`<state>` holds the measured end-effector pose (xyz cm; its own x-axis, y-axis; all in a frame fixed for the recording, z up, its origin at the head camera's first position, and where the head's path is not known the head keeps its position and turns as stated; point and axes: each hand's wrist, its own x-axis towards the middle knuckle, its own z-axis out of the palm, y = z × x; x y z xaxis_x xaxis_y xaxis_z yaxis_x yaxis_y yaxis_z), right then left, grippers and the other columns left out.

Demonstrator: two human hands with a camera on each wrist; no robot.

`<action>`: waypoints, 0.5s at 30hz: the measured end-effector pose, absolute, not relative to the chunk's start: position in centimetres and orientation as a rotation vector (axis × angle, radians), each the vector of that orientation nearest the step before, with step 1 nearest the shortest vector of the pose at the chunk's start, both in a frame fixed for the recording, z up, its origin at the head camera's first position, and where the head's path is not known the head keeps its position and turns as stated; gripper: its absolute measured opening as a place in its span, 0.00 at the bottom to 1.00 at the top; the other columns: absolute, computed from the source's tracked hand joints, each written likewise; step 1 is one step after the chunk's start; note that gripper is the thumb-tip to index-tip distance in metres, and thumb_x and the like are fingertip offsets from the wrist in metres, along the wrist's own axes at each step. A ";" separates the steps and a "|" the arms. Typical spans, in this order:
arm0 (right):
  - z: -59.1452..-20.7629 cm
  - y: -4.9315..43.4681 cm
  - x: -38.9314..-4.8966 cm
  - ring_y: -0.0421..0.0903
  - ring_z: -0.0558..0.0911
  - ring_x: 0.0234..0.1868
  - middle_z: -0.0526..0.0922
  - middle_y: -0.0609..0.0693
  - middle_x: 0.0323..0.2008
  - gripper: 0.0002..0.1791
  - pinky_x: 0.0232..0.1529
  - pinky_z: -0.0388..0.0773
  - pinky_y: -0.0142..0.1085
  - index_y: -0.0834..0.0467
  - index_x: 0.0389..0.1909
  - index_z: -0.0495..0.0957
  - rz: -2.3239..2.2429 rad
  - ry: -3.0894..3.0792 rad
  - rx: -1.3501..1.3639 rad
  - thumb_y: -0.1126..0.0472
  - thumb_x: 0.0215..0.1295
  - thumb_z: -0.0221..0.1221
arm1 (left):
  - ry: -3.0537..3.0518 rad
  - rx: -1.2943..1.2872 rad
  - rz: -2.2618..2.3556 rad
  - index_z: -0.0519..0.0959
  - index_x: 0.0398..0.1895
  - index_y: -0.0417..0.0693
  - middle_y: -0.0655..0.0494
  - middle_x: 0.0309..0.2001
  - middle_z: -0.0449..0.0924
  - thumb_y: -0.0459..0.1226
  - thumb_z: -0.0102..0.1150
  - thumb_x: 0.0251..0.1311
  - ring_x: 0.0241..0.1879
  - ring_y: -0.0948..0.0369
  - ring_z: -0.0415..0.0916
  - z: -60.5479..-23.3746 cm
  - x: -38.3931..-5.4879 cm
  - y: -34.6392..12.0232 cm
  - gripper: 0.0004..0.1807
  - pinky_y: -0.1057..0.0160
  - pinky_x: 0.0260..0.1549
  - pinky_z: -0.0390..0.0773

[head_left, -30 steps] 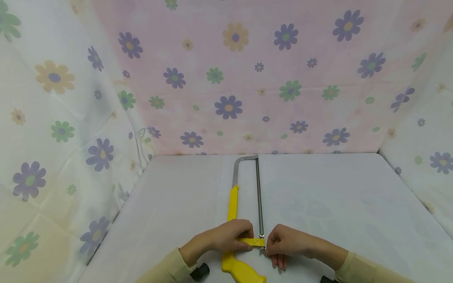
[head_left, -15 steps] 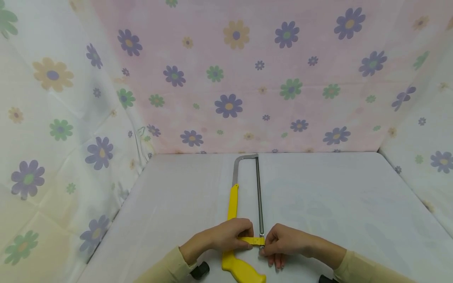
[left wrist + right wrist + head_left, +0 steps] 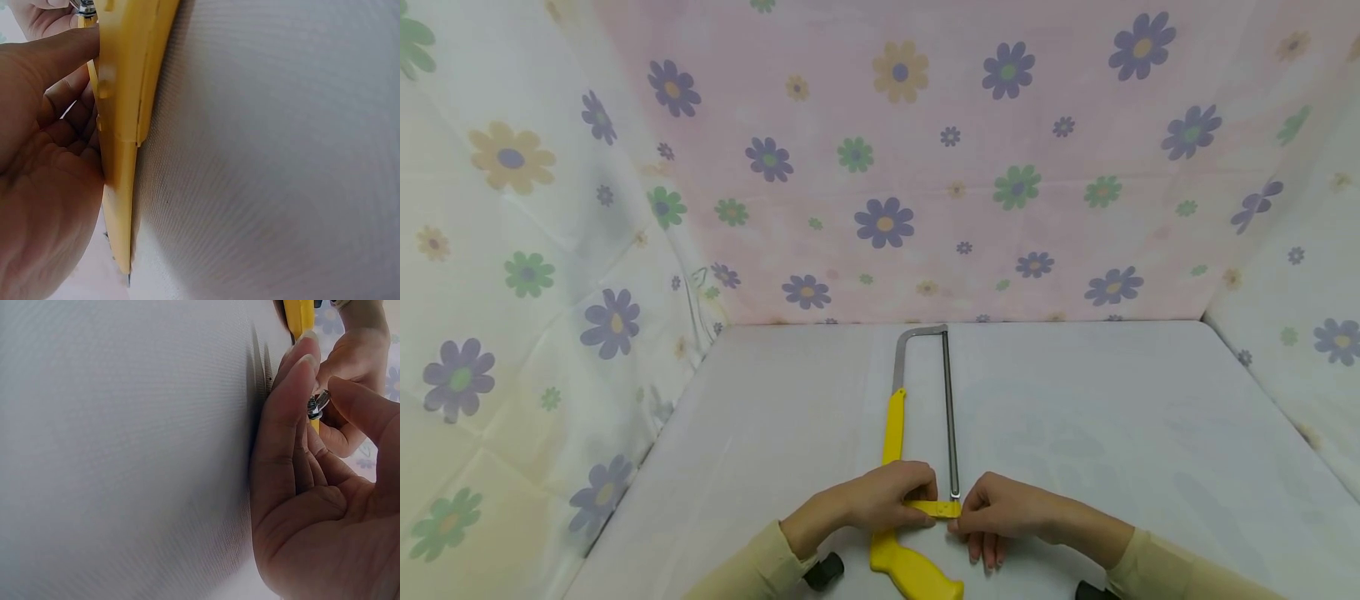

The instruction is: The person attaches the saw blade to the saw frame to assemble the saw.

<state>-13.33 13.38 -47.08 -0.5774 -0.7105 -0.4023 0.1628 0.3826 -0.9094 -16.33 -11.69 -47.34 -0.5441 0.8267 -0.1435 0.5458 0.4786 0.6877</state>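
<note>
Pinching the yellow bracket (image 3: pixel 942 509) of a hacksaw (image 3: pixel 893 429), the left hand (image 3: pixel 891 498) had its thumb on the near side and its fingers on the far side. Just to the right of that grip was the right hand (image 3: pixel 1003 508), thumb and index finger squeezed in at the metal wing nut (image 3: pixel 321 403) on the bracket's end. Its thumb tip was right at the nut in the right wrist view; the nut's other side was mostly hidden, so I couldn't tell exactly how the index finger met it. The rest of that hand's fingers lay low, along the tabletop (image 3: pixel 1097 400).

The saw itself lay flat under the left hand. Its handle (image 3: pixel 921 575) came toward the wearer from that grip, running off the bottom of the head view, and the blade (image 3: pixel 951 408) ran straight away from the bracket. The grey steel frame (image 3: pixel 898 367) curved over at the far end, almost at the table's far edge, so pretty tight against the pink floral cloth (image 3: pixel 820 192) up there. Sideways was roomier: a wide stretch of white surface right of the right hand, and a decent one left of the left hand, each out to a slanting edge by white floral cloth.
</note>
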 end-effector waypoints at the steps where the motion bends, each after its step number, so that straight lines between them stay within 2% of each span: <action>1: -47.1 13.4 -13.3 0.38 0.79 0.15 0.84 0.50 0.20 0.18 0.18 0.74 0.26 0.66 0.29 0.86 -1.308 1.802 -0.479 0.54 0.71 0.64 | 2.266 1.133 0.813 0.77 0.42 0.57 0.69 0.36 0.74 0.42 0.65 0.69 0.35 0.72 0.69 -47.3 -16.3 -11.7 0.06 0.72 0.37 0.74; 15: -46.8 13.7 -13.3 0.38 0.80 0.17 0.84 0.50 0.21 0.16 0.20 0.76 0.26 0.67 0.32 0.85 -1.309 1.768 -0.500 0.57 0.72 0.62 | 2.284 1.121 0.786 0.77 0.42 0.55 0.69 0.35 0.74 0.41 0.65 0.69 0.34 0.72 0.68 -46.9 -16.1 -11.5 0.06 0.73 0.36 0.74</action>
